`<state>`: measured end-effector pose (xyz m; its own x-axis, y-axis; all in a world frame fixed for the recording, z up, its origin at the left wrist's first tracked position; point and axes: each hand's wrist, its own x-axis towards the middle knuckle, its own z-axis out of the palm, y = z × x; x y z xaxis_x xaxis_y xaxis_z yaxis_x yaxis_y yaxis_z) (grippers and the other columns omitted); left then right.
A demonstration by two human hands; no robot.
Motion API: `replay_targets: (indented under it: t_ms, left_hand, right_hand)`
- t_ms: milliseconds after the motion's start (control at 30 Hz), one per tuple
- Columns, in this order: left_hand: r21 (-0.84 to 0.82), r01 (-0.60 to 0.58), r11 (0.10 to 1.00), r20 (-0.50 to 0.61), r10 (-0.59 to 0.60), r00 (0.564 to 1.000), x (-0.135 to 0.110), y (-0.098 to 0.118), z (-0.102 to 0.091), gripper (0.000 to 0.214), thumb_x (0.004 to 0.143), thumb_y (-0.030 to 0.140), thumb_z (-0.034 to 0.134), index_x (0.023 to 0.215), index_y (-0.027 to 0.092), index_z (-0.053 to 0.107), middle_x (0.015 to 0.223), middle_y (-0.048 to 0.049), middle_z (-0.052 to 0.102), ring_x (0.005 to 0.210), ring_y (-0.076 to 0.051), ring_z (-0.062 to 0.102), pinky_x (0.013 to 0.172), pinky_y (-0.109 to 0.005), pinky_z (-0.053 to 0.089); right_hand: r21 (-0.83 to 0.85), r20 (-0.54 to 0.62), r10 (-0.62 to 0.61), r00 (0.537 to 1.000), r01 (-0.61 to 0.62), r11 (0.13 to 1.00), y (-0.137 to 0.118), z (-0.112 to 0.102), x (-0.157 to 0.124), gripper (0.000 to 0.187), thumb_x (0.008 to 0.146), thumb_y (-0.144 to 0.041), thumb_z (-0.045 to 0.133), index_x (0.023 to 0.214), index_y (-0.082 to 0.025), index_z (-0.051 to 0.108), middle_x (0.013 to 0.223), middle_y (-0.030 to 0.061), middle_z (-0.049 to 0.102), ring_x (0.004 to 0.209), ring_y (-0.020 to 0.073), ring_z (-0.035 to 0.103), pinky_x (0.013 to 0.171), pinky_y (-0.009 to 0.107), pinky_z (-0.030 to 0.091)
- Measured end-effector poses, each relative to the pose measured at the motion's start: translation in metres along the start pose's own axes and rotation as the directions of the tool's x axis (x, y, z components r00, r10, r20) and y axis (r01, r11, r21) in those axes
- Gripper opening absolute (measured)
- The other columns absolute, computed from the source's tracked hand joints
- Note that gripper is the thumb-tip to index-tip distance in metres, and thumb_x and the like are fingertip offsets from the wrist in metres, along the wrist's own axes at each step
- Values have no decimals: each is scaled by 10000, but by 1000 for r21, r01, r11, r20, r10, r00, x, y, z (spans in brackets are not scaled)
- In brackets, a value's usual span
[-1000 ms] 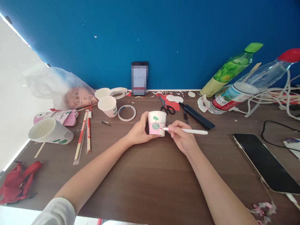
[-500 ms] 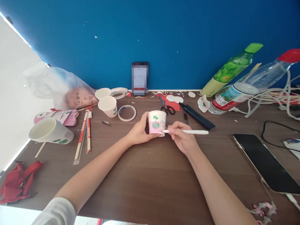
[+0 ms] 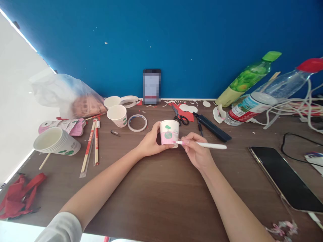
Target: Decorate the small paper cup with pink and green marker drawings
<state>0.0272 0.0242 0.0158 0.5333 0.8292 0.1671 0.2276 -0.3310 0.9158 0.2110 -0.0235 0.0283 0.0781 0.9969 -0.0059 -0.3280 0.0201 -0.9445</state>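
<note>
Paper cup (image 3: 167,136): located at table center, upright, lower wall colored pink, green plant print above and within the pink. Order from left to right: at far left, red fabric (image 3: 19,198) near the table edge; next, stack of nested cups (image 3: 69,143), tilted; beside the stack, paper-banded chopsticks (image 3: 87,148); farther back, single cup (image 3: 118,117) just beside tape roll (image 3: 138,130). Left hand (image 3: 151,143): closed around the left side of the paper cup, thumb across the lower wall. Right hand (image 3: 198,151): pinched in a narrow grip on white marker (image 3: 213,146), pink tip at the lower right of the cup wall. Behind the right hand, scissors (image 3: 178,115) on red paper (image 3: 189,116); then black case (image 3: 213,128), two leaning bottles, and at far right, dark-screened phone (image 3: 285,178).
</note>
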Motion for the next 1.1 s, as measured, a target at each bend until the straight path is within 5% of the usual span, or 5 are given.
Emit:
replay_targets:
  t_ms: [367,600,1100]
  left_hand:
    - [1,5,1000,12,-5,1000,1,-2,0,894,714,447,773,1377,192,230,1361,-165,525,1282,-331,513,1038,-467,442]
    - [5,8,1000,-1,-8,1000,0,1,1,876,699,428,790,1351,185,257,1334,-168,542,1241,-328,543,1005,-463,465]
    - [-1,10,1000,1,-10,1000,1,2,0,884,683,387,800,1352,182,259,1363,-175,517,1298,-332,496,1045,-469,433]
  right_hand:
    - [-34,101,-7,995,10,999,0,0,-1,191,616,-225,736,505,-216,581,370,-51,436,463,107,372,526,285,266]
    - [5,24,-14,1000,14,1000,0,-1,1,219,632,-206,714,495,-211,544,381,-55,435,469,100,371,542,282,266]
    - [-26,94,-12,995,14,1000,-2,2,-1,198,620,-197,707,489,-214,560,372,-58,421,463,104,362,535,286,264]
